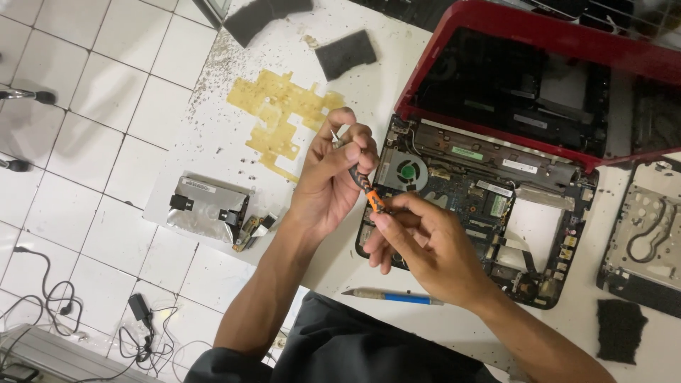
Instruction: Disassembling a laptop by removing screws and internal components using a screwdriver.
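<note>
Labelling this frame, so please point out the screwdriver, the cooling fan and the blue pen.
screwdriver (pixel 374 200): head view, orange-and-black handle.
cooling fan (pixel 408 171): head view, green hub.
blue pen (pixel 397 298): head view, blue barrel.

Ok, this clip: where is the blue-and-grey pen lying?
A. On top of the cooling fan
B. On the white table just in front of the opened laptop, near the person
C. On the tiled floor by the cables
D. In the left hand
B. The pen lies flat on the white table, below the opened laptop and under the right hand.

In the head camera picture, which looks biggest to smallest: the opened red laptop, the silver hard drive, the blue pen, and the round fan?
1. Red laptop
2. Silver hard drive
3. Blue pen, long but thin
4. Round fan

Pen versus fan is close; I would not rank them firmly.
</note>
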